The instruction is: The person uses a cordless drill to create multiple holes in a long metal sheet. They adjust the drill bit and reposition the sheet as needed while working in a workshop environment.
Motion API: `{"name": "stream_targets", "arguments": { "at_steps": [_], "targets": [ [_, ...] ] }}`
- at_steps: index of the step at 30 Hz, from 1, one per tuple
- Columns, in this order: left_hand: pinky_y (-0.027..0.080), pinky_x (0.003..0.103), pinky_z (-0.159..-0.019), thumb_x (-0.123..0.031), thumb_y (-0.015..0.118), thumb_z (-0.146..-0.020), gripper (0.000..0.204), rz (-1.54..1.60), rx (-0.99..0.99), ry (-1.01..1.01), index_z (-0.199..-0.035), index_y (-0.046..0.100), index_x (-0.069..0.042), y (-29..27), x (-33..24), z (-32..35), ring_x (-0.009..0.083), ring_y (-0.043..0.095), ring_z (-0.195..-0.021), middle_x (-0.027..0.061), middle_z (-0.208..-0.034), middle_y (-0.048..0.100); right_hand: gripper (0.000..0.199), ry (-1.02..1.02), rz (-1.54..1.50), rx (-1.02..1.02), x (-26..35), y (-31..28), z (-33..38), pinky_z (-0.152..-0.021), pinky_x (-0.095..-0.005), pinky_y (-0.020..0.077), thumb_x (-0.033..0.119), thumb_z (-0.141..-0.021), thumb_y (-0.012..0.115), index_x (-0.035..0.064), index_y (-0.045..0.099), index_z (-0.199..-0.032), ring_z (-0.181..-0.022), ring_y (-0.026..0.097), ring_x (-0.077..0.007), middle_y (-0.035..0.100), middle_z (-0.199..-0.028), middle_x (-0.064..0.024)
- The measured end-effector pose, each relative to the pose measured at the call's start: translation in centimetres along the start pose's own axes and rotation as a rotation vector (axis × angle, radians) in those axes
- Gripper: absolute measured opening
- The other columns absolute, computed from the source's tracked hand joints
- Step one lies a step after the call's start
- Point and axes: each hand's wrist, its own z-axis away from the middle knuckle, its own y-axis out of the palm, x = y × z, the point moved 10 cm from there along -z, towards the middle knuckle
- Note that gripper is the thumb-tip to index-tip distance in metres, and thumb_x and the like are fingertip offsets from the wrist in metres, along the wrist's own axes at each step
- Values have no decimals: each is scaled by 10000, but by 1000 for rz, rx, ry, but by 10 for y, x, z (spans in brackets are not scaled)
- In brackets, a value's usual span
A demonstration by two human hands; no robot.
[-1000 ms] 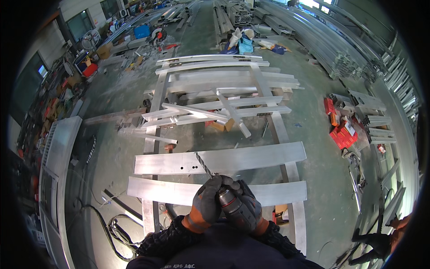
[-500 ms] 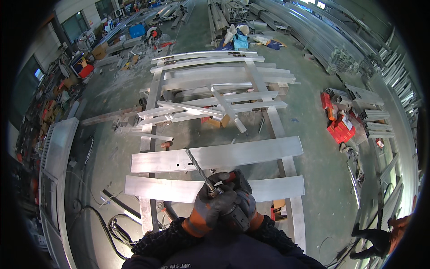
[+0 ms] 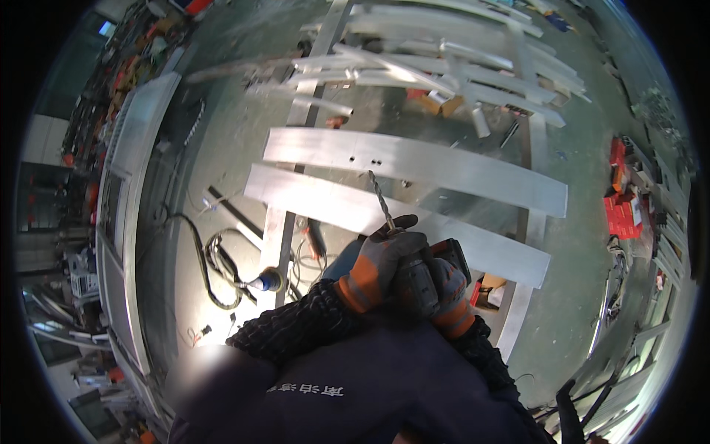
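Observation:
A cordless drill with a long twist bit is held close in front of my body, the bit pointing away from me. My right hand, in a grey and orange glove, is closed round the drill's grip, partly hidden behind its body. My left hand, gloved alike, is wrapped round the chuck end. Beyond lie two flat aluminium bars, a near bar and a far bar. Small dark holes show in the far bar; in the picture the bit's tip appears by its near edge.
The bars rest across two metal rails. Farther off, loose aluminium profiles lie across the same rails. Coiled cable and a corded tool are on the floor at left. Red boxes stand at right, a long metal frame at left.
My view has tilted down and swung, so the bars sit higher and farther right. The bit's tip has shifted from beyond the holes to the near side of them. Both hands keep hold.

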Motion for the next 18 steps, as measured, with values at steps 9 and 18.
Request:
{"name": "stream_targets", "arguments": {
  "at_steps": [9, 18],
  "targets": [
    [598, 319, -770, -222, 694, -996, 217, 935, -47, -945, -1094, 712, -29, -5, 166, 12, 169, 716, -834, 84, -962, 737, 688, 331, -12, 324, -36, 77, -34, -830, -474, 592, 332, -891, 833, 12, 562, -1437, -985, 739, -395, 746, -1168, -207],
    [550, 384, -1028, -204, 754, -1001, 457, 935, -284, -713, -1387, 576, -37, -58, 280, -20, 267, 666, -1148, 131, -1243, 674, 551, 406, 206, 428, -97, 163, -65, -818, -513, 582, 278, -912, 761, 19, 619, -1378, -1008, 725, -415, 722, -1173, -237]
  ]
}}
